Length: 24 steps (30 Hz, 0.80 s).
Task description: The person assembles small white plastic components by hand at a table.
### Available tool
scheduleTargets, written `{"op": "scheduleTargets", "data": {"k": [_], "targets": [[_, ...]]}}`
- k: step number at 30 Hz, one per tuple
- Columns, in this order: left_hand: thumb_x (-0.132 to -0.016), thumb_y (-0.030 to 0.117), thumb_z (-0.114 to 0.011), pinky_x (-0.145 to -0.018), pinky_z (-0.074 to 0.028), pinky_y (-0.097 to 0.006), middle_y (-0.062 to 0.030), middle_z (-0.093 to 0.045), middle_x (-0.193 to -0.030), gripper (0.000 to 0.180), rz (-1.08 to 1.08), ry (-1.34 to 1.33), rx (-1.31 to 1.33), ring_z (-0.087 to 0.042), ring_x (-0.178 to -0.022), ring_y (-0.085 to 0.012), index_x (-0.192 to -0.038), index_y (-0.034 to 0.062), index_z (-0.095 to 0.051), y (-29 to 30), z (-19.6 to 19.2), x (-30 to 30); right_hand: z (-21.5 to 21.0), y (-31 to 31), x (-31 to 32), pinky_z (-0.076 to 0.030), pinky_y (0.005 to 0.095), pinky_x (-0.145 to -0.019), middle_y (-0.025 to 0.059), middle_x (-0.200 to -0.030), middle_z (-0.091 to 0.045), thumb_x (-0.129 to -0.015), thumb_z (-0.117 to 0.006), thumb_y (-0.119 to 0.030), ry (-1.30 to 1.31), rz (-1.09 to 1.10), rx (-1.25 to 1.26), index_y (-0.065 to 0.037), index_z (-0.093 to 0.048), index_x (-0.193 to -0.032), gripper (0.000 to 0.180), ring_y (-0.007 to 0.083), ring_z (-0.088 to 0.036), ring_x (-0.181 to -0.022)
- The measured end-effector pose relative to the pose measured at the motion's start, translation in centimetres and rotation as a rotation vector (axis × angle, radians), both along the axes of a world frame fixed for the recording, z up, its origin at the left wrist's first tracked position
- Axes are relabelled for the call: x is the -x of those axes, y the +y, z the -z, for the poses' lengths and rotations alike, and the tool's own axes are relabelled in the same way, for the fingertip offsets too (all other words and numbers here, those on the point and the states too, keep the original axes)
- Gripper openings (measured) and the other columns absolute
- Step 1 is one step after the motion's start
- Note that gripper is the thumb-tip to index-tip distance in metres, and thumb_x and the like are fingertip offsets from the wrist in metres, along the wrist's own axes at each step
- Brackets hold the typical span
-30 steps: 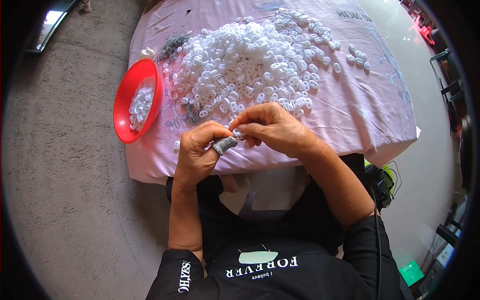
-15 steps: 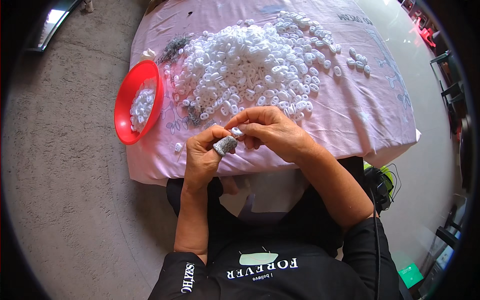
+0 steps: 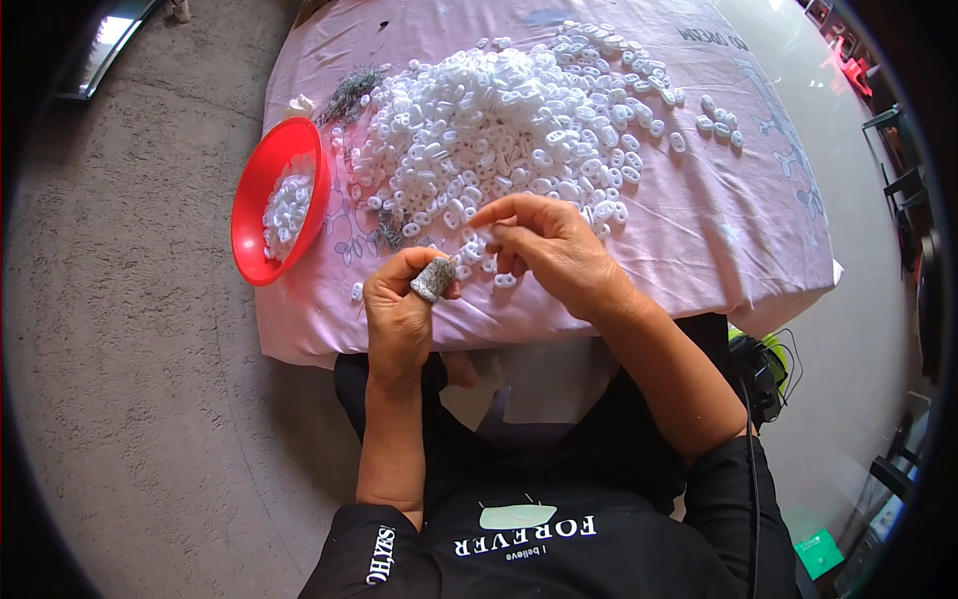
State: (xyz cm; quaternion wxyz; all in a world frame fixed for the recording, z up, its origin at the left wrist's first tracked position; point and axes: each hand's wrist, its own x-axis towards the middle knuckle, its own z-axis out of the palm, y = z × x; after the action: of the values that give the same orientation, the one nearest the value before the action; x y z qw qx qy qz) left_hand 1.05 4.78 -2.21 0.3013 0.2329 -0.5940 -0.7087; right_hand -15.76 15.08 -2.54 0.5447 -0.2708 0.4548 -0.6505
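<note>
A large heap of small white oval plastic pieces with two holes [image 3: 479, 120] covers the middle of the pink cloth. At the heap's near edge, my right hand [image 3: 564, 255] has thumb and forefinger pinched together; a slightly blurred whitish bit shows at their tips, its kind unclear. Closer to me and to the left, my left hand [image 3: 397, 304] is closed, its thumb covered by a grey sleeve [image 3: 433, 280]. Whatever its fingertips hold is hidden behind that sleeve. A few loose white pieces [image 3: 505, 281] lie on the cloth between the hands.
A red bowl [image 3: 249, 220] with white pieces [image 3: 287, 215] in it tilts at the table's left edge. Grey fuzzy scraps [image 3: 351, 95] lie left of the heap. Several stray pieces [image 3: 718, 125] sit on the right. The pink cloth [image 3: 699, 240] hangs over the near edge.
My hands have come apart: the right rose slightly toward the heap, and the left drew back a little to the left. The white piece held between them no longer shows there.
</note>
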Motion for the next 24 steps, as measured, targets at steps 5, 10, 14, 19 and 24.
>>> {"op": "scheduleTargets", "data": {"k": [5, 10, 14, 19, 24], "targets": [[-0.087, -0.004, -0.059, -0.065, -0.046, -0.02, -0.0004, -0.063, -0.079, 0.01, -0.153, -0.33, 0.249, -0.056, -0.068, -0.0051, -0.094, -0.0022, -0.066, -0.5, -1.3, -1.0, -0.3, 0.3, 0.5, -0.046, 0.0195, -0.063, -0.001, -0.079, -0.061, -0.095, -0.056, -0.016, 0.052, 0.105, 0.031, -0.003, -0.065, -0.107, 0.02, 0.0041, -0.054, -0.069], [-0.082, -0.008, -0.057, -0.064, -0.045, -0.022, -0.0025, -0.063, -0.081, 0.015, -0.228, -0.531, 0.558, -0.057, -0.071, -0.0085, -0.093, -0.0029, -0.066, -1.8, -0.8, -2.7, -0.4, 0.3, 0.5, -0.046, 0.0191, -0.063, -0.0008, -0.079, -0.06, -0.095, -0.057, -0.015, 0.069, 0.112, 0.042, -0.002, -0.064, -0.106, 0.019, 0.0042, -0.053, -0.068], [-0.07, -0.012, -0.049, -0.065, -0.047, -0.028, -0.0113, -0.062, -0.083, 0.029, -0.147, -0.656, 0.82, -0.061, -0.072, -0.02, -0.091, -0.0022, -0.066, -1.6, -1.1, -2.8, -0.2, 0.1, 0.3, -0.046, 0.019, -0.061, -0.0002, -0.078, -0.06, -0.094, -0.058, -0.013, 0.075, 0.113, 0.039, -0.001, -0.064, -0.105, 0.017, 0.0046, -0.054, -0.067], [-0.068, -0.013, -0.047, -0.068, -0.048, -0.03, -0.0121, -0.062, -0.084, 0.032, -0.137, -0.699, 0.884, -0.062, -0.074, -0.0244, -0.09, -0.002, -0.067, -1.4, -1.3, -3.0, -0.6, 0.0, -0.4, -0.045, 0.0185, -0.055, 0.0006, -0.078, -0.06, -0.093, -0.059, -0.013, 0.174, 0.103, -0.011, 0.0, -0.063, -0.101, 0.015, 0.0053, -0.056, -0.064], [-0.067, -0.013, -0.046, -0.068, -0.048, -0.031, -0.0119, -0.062, -0.085, 0.033, -0.122, -0.683, 0.877, -0.062, -0.076, -0.0247, -0.09, -0.0021, -0.067, -0.9, -2.2, -2.8, 0.3, -0.4, -1.0, -0.049, 0.0251, -0.053, 0.0063, -0.071, -0.063, -0.089, -0.06, -0.007, 0.243, 0.113, 0.022, 0.004, -0.064, -0.094, 0.012, 0.009, -0.061, -0.058]]}}
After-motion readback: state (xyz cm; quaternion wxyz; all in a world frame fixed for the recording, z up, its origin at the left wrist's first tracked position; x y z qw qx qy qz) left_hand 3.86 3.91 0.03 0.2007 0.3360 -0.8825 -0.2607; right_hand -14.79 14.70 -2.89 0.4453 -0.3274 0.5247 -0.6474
